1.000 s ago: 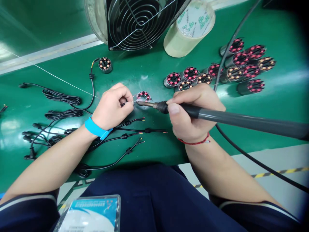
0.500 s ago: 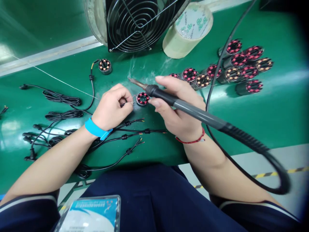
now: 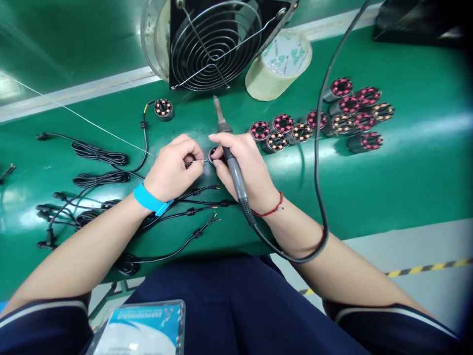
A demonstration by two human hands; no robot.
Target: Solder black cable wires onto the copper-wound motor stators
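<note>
My left hand (image 3: pixel 173 168), with a blue wristband, pinches a thin wire end next to a small round coil part (image 3: pixel 212 154) on the green bench. My right hand (image 3: pixel 247 172) holds a grey soldering iron (image 3: pixel 232 165) laid across its back, tip pointing away toward the fan, while its fingers touch the coil part, which is mostly hidden between both hands. A thin solder wire (image 3: pixel 74 113) runs from the far left to my left hand.
A wire-guarded fan (image 3: pixel 214 44) and a tape roll (image 3: pixel 279 64) stand at the back. Several coil parts (image 3: pixel 321 121) sit in a row to the right, one wired part (image 3: pixel 163 109) at the back left. Black cable bundles (image 3: pixel 92 197) lie on the left. The iron's cord (image 3: pixel 318 162) loops right.
My right hand swung the soldering iron off the coil part, turning its tip up and away toward the fan. Its fingers came down on the part. My left hand stayed put.
</note>
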